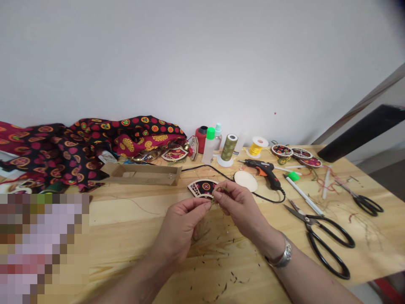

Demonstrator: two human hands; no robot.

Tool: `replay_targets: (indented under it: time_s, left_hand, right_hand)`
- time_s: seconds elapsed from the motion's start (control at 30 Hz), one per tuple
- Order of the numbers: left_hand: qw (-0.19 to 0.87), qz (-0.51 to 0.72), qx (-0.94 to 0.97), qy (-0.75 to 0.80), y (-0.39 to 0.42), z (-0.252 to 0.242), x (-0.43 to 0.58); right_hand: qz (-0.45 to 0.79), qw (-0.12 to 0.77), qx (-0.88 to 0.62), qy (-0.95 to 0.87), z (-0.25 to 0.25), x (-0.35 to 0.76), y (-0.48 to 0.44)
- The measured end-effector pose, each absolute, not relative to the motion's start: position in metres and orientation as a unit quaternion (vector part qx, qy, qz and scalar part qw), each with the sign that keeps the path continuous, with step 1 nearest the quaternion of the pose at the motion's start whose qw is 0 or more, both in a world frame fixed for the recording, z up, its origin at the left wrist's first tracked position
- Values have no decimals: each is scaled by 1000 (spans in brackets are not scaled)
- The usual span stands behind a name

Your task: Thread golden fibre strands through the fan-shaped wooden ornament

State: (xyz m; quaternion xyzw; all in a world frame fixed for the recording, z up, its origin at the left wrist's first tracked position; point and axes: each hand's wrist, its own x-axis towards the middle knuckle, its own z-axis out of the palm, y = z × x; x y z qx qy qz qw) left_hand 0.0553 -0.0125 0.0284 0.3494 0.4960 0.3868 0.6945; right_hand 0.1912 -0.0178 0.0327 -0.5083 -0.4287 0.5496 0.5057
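Observation:
My left hand point(183, 221) and my right hand point(238, 204) meet over the middle of the table, thumbs and fingers pinched. Between their fingertips runs a thin olive thread point(212, 202), its exact path partly covered by the fingers. Just beyond lies a fan-shaped ornament point(205, 186) with a pale cut-out wooden frame and dark patterned fabric. Its lower edge touches or nearly touches the thread; I cannot tell whether they are joined. More loose thread point(202, 233) shows below my left fingers. A silver bracelet circles my right wrist.
Black-handled scissors point(319, 228) lie right, with a smaller pair point(363, 202) beyond. A glue gun point(264, 169), a pale round disc point(246, 181), an olive thread cone point(229, 148) and bottles point(209, 145) stand behind. A cardboard box point(142, 175) and patterned fabric point(85, 147) occupy the left.

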Motion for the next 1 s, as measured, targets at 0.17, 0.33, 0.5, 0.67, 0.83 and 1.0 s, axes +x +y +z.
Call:
replay_targets:
  time_s: [0.17, 0.33, 0.5, 0.67, 0.83, 1.0]
  left_hand:
    - [701, 384, 352, 487, -13, 26, 55]
    - [714, 390, 341, 470, -13, 27, 54]
    - [703, 398, 344, 480, -12, 30, 54]
    - [694, 408, 341, 486, -11, 31, 54]
    - [671, 407, 364, 502, -11, 30, 54]
    - [650, 405, 387, 513, -12, 28, 54]
  right_hand:
    - [547, 503, -516, -426, 35, 191, -18]
    - [546, 499, -520, -427, 36, 190, -18]
    - [571, 474, -516, -428, 35, 193, -17]
    - [602, 458, -515, -403, 29, 192, -16]
    - [595, 485, -533, -356, 28, 187, -16]
    - [565, 493, -539, -383, 28, 186, -17]
